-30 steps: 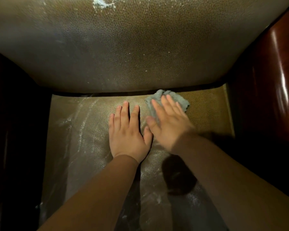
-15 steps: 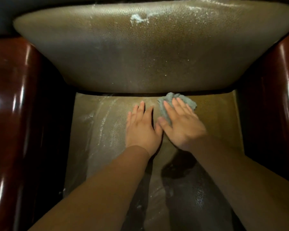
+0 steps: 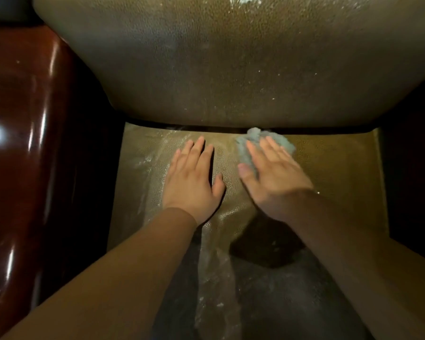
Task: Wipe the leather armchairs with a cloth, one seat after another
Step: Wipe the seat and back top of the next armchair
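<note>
Armchair: one leather armchair (image 3: 231, 69) fills the view, seen from above; its padded backrest (image 3: 243, 57) takes the upper half, with white specks and a pale smear near the top edge.
Armrests: a glossy reddish-brown armrest (image 3: 27, 143) stands on the left; the right one (image 3: 412, 168) lies mostly in shadow.
Seat: the tan seat cushion (image 3: 329, 173) lies below the backrest, with pale wet-looking streaks on its left part and down the middle; its right part looks plain.
Step in hand: judged to be wiping the back of this seat, along the seam where cushion meets backrest.
Left hand: the left hand (image 3: 192, 182) lies flat on the cushion, fingers straight and together, holding nothing; it appears to brace the body.
Right hand: the right hand (image 3: 272, 177) presses down with fingers extended and not curled, palm over the cloth.
Cloth: a small crumpled grey-blue cloth (image 3: 263, 138) sits under the right fingers, its far edge touching the seam; it is just beside the left hand, apart from it.
Next move: probably a sweep of the cloth rightward or toward the front edge, with steady downward pressure so the bunched cloth does not slip out from under flat fingers.
</note>
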The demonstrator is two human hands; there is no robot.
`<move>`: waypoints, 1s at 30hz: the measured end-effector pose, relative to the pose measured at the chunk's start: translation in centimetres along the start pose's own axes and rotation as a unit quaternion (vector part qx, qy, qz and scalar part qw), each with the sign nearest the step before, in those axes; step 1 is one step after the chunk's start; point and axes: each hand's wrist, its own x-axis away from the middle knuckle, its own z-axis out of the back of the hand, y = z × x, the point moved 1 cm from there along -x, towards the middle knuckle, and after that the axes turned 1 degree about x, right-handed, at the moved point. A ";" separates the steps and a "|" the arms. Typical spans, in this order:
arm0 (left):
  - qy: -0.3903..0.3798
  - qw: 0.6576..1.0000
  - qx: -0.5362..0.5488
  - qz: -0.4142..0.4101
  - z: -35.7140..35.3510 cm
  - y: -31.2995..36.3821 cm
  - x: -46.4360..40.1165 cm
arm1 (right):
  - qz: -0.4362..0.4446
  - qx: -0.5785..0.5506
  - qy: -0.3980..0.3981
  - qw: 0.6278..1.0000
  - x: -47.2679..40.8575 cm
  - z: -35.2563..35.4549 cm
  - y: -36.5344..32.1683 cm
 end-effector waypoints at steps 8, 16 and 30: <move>0.019 0.999 -0.031 -0.008 -0.8 -0.3 0.9 | -0.112 -0.020 0.024 0.993 -2.7 0.3 -2.1; 0.019 1.000 -0.008 0.004 -0.1 -0.5 0.8 | 0.040 0.016 -0.026 0.999 -2.2 1.9 -1.9; -0.031 0.999 -0.004 0.044 1.6 -0.8 1.0 | 0.007 -0.055 -0.063 0.997 -2.8 1.4 -5.9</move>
